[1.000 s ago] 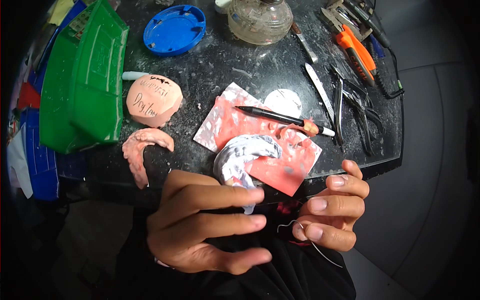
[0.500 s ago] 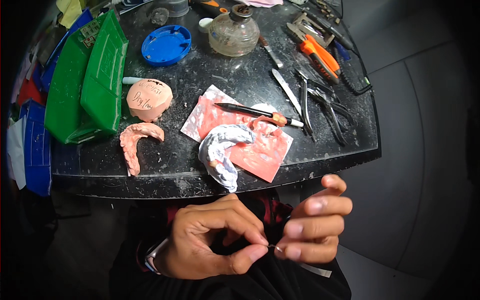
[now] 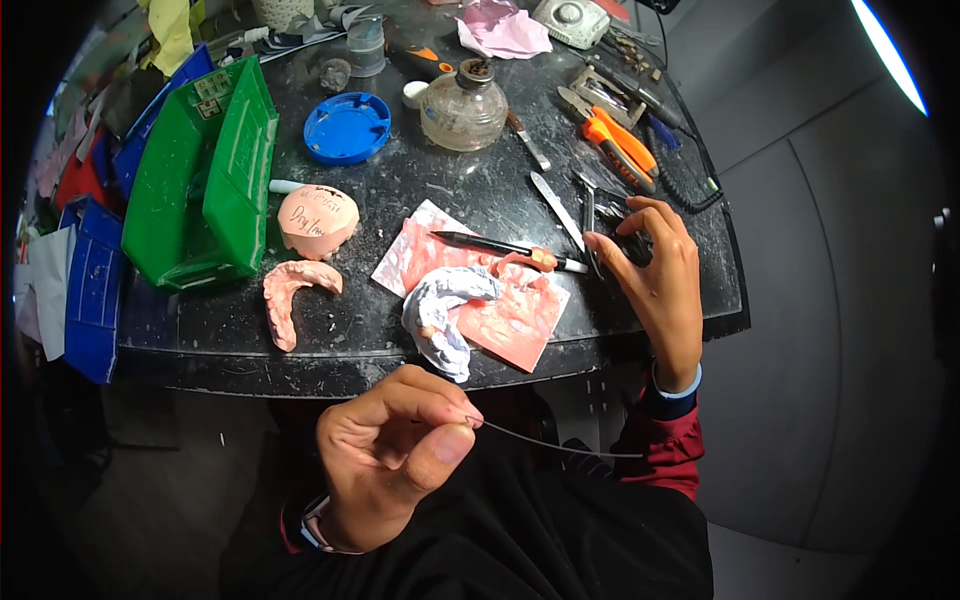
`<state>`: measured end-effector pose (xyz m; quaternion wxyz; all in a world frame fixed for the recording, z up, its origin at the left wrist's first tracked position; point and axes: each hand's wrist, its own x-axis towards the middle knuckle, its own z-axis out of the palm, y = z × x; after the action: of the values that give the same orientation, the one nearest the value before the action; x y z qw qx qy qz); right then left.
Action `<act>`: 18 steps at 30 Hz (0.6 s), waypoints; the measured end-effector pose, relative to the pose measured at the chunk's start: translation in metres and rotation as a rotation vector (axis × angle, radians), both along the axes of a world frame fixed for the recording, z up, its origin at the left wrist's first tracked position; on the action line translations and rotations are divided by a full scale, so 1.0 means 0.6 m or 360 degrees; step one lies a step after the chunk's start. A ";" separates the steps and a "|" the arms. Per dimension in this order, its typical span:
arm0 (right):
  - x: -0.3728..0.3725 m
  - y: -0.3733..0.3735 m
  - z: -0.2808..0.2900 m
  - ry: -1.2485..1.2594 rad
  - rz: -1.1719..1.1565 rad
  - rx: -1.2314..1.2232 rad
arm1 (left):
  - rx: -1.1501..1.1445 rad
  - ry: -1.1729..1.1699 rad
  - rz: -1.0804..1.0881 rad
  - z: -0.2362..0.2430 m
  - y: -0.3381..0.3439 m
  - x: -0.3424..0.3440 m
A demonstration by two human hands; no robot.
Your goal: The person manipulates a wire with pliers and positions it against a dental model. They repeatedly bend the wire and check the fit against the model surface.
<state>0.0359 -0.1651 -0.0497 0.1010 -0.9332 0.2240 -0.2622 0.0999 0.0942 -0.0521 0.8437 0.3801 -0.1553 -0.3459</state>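
thin wire [image 3: 545, 444] is plain silvery grey, horseshoe cast [image 3: 425, 308] is whitish grey with a tan spot. the other arch [image 3: 281, 308] and the chunky block [image 3: 318, 220] are salmon pink, dark scribbles on the block. white slab [image 3: 525, 325] is all smeared with pink, pen [image 3: 480, 241] is black with a white end. bench [image 3: 370, 338] is black with whitish scuffs, bin [image 3: 236, 205] is green, lid [image 3: 347, 130] bright blue, big pliers [image 3: 622, 147] orange and black.

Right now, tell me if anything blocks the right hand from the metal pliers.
Nothing visible does: the right hand is over the metal pliers, partly hiding them; contact is unclear.
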 end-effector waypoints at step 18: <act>0.085 -0.010 0.005 -0.0367 0.0246 -0.0395 | 0.0066 0.0074 -0.0070 0.033 -0.004 0.011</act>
<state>0.0868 -0.1712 -0.0465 0.0299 -0.9167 0.1044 -0.3846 0.1064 0.0920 -0.0325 0.8312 0.3859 -0.1368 -0.3762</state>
